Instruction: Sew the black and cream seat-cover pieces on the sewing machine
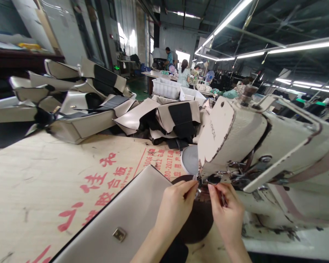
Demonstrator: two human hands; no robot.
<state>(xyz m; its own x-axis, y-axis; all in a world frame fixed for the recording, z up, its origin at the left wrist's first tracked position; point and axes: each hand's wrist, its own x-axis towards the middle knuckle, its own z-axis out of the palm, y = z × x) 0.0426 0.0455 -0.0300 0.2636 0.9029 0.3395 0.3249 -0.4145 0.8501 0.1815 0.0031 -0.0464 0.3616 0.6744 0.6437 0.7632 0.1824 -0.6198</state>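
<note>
My left hand (175, 208) and my right hand (227, 210) meet at the needle area of a cream industrial sewing machine head (235, 138). The left fingertips pinch a small pale item (195, 177) beside the presser foot, too small to name. The right fingers are curled around a small metal tool (223, 199), partly hidden. Below my hands lies a dark brown rounded piece (200, 219). A beige bag panel with a metal clasp (119, 234) rests on the plywood table (44, 182) near my left forearm, apart from the hand.
Beyond the machine, a heap of beige-and-black bag panels (93, 102) lies at the table's far side. White plastic crates (166, 88) stand further back. Several co-workers (184, 73) sit or stand at benches down the workshop.
</note>
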